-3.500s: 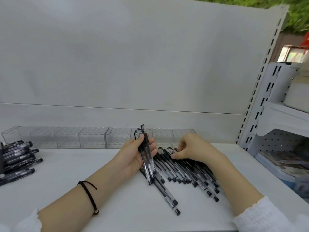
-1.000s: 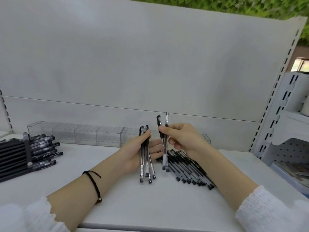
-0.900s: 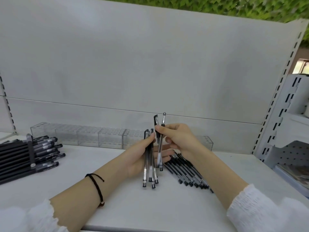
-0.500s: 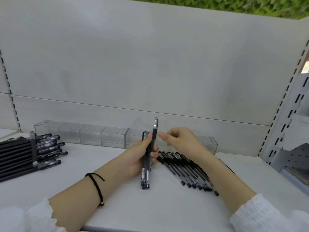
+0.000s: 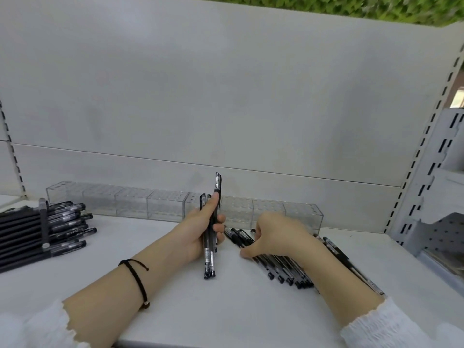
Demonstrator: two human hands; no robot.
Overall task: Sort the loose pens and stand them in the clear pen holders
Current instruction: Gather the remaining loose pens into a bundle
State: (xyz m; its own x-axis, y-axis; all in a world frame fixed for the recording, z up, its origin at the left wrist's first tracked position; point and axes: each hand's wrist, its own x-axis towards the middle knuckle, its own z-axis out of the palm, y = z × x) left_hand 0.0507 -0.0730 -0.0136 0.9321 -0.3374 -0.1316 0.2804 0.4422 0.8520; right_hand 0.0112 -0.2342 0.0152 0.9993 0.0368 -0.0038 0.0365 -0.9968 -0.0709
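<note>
**Next pick from the row**

A bundle of pens (image 5: pixel 209 257) is gripped upright in the left hand (image 5: pixel 200 234). The loose pens (image 5: pixel 283 267) are laid directly under the right hand (image 5: pixel 276 237), the nearer one, long axes slanting away leftward. Whether one is pinched cannot be told. The clear pen holders (image 5: pixel 163 207) are ranged behind.

- A bunch of pens (image 5: pixel 209 249) with clear barrels and black caps stands near-upright in the middle, gripped in the left hand (image 5: pixel 194 237), lower ends touching the white shelf (image 5: pixel 226 312); one pen rises above the others.
- Just right of it, a row of loose pens (image 5: pixel 282 268) of the same kind lies side by side, slanting from far left to near right, partly under the right hand (image 5: pixel 278 234).
- A pile of darker pens (image 5: pixel 50 232) lies at the far left.
- The clear pen holders (image 5: pixel 130 204), gridded on top, stand in a line along the back wall.
</note>
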